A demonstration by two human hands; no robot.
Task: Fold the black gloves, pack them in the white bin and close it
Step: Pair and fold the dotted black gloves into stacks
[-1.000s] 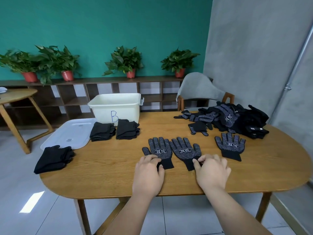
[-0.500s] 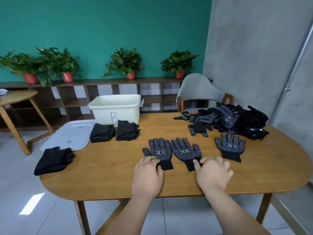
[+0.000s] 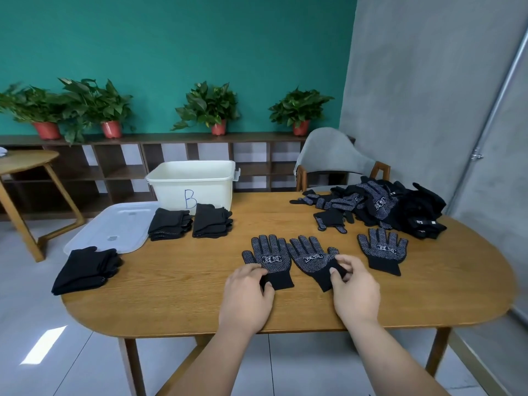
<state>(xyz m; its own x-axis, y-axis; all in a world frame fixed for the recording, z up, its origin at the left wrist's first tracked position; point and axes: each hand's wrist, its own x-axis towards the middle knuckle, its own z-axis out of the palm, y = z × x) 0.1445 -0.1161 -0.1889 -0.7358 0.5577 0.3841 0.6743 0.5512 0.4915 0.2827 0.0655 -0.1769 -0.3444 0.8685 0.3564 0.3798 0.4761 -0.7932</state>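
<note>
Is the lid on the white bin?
No, the lid lies flat on the table just left of the bin, whose top stands open.

Two dotted black gloves (image 3: 270,258) flat, palms up, near table (image 3: 171,295) front edge; white bin (image 3: 194,184) open at back edge, lid (image 3: 111,230) beside.

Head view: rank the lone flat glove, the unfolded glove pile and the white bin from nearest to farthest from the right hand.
1. lone flat glove, just to the right of the right hand.
2. unfolded glove pile, at the back right.
3. white bin, at the back left.
</note>
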